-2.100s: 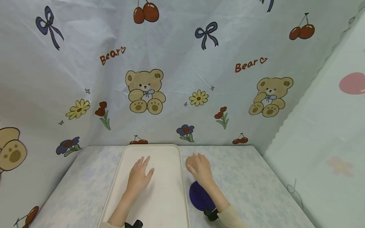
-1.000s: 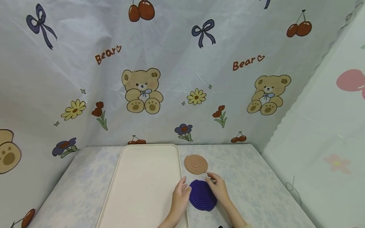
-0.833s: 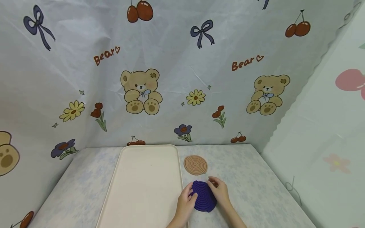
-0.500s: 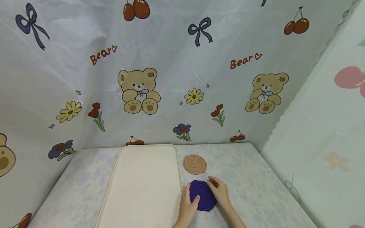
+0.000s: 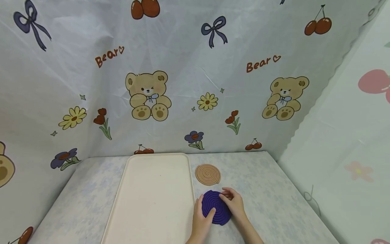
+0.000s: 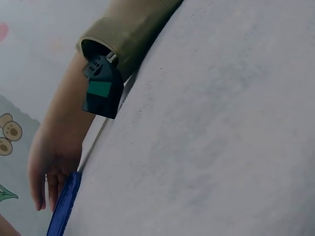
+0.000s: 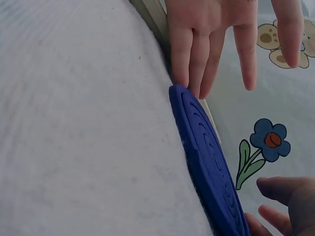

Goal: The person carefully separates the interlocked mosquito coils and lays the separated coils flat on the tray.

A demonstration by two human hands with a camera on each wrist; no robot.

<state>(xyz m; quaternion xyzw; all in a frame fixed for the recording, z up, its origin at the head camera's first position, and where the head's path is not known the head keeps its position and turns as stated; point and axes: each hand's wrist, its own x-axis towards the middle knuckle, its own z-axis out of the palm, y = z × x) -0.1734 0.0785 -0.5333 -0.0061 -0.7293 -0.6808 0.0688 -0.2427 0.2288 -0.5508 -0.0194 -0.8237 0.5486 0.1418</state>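
A flat, round, dark blue coil [image 5: 217, 207], wound in a spiral, lies on the table to the right of the tray. At its left side is my left hand [image 5: 201, 218], its thumb over the top face and its straight fingers along the edge. My right hand [image 5: 234, 203] is at the upper right edge, fingers slightly bent. In the right wrist view, the left fingertips [image 7: 181, 81] touch the coil's rim, while the right thumb [image 7: 278, 189] stands off its face. Behind it lies a smaller tan spiral coil [image 5: 208, 174], untouched.
A large cream tray [image 5: 158, 189] with a low rim lies left of the hands. The pale marbled table [image 5: 274, 200] extends to the right. A printed cloth [image 5: 179, 67] with bears and flowers rises behind, and a thin cord loop [image 5: 309, 196] hangs at the right.
My left hand has come from over the tray to the blue coil's left side. The right hand has drawn back from the tan coil to the blue one. The coils stay where they were.
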